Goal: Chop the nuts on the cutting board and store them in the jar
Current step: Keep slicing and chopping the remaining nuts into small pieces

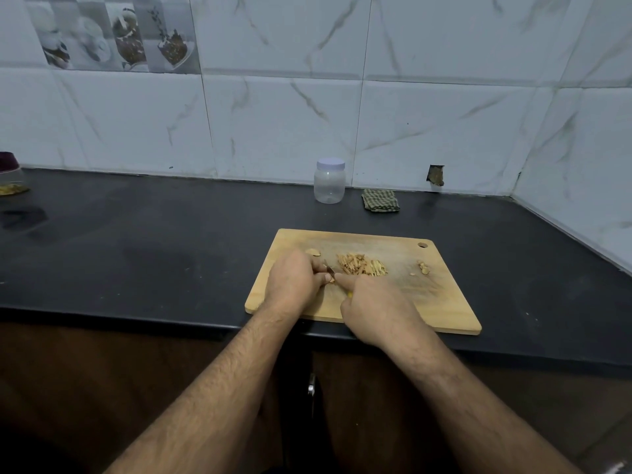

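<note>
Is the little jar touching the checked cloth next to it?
Apart. The head view shows a strip of dark counter between the jar and the folded checked cloth, which lies to the jar's right.

Most of the knife (329, 269) lies hidden between the hands; only a sliver of blade and a yellow speck of handle show. The nut piece (331, 279) under the left hand's (294, 280) fingertips is barely visible. At the counter's (171, 234) left edge, a dark-lidded container (8, 165) (contents unclear) is cut off.
</note>
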Demonstrator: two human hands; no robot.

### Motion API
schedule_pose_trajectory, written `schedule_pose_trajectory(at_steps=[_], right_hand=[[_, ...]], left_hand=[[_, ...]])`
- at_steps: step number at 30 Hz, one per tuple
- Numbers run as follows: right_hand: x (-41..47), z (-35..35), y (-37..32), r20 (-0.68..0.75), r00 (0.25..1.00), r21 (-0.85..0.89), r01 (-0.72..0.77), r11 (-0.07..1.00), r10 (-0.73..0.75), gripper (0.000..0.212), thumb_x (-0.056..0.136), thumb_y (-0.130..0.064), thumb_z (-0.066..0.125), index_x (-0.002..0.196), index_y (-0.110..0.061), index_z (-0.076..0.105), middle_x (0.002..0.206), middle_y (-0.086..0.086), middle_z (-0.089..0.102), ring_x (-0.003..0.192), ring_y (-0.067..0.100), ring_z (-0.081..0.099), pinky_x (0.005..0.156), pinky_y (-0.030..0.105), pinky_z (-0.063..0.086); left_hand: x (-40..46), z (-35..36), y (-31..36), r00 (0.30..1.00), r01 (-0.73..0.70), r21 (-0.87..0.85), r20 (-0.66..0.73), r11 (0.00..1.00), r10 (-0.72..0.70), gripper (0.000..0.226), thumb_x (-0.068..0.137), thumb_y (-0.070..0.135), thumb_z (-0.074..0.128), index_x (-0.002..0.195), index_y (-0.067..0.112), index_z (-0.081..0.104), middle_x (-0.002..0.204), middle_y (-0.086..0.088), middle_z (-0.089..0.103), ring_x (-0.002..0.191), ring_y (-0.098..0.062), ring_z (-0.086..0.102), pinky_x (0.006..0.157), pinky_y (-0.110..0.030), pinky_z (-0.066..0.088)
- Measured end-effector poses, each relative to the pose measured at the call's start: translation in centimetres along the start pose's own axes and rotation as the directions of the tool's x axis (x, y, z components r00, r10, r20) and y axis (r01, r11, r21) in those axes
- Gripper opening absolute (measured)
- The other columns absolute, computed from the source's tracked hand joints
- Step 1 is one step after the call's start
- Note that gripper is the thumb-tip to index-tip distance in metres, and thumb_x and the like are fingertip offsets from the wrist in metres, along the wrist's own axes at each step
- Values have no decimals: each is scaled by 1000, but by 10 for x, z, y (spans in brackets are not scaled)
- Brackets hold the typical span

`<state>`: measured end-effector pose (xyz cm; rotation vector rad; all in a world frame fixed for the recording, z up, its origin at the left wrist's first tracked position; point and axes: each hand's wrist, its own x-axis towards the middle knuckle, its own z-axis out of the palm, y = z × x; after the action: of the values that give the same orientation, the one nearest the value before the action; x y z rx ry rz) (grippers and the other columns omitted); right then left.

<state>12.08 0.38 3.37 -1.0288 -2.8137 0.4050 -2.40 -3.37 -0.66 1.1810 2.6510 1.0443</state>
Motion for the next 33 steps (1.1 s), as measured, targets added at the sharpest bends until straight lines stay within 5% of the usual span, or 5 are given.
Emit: schedule_pose_trajectory(at_steps=[13, 28, 33], right_hand=[[-6, -4, -6, 33, 999, -110, 20, 994, -17, 69, 92, -7, 45, 152, -40, 31, 126, 4, 62, 110, 23, 59, 80, 33, 50], [-14, -2, 10, -24, 999, 13, -23, 1000, 24, 65, 94, -12, 46, 151, -41, 34, 135, 0, 59, 113, 20, 59, 84, 32, 52], [-8, -3, 4, -28, 1000, 27, 2, 1000, -1, 65, 93, -11, 44, 149, -41, 36, 140, -2, 57, 121, 20, 55, 91, 32, 49]], left_hand=[[0, 2, -1, 1000, 1, 32, -26, 999, 0, 13, 89, 33, 70, 98, 29, 78, 100, 11, 74, 95, -11, 64, 82, -30, 51], [-2, 1, 2, 999, 46, 25, -14, 999, -45, 20, 91, 31, 68, 110, 29, 75, 117, 12, 70, 105, -11, 62, 86, -28, 48], [-4, 2, 2, 993, 94, -71, -59, 993, -98, 19, 86, 31, 75, 104, 27, 72, 92, 11, 66, 88, -8, 57, 75, -24, 41]])
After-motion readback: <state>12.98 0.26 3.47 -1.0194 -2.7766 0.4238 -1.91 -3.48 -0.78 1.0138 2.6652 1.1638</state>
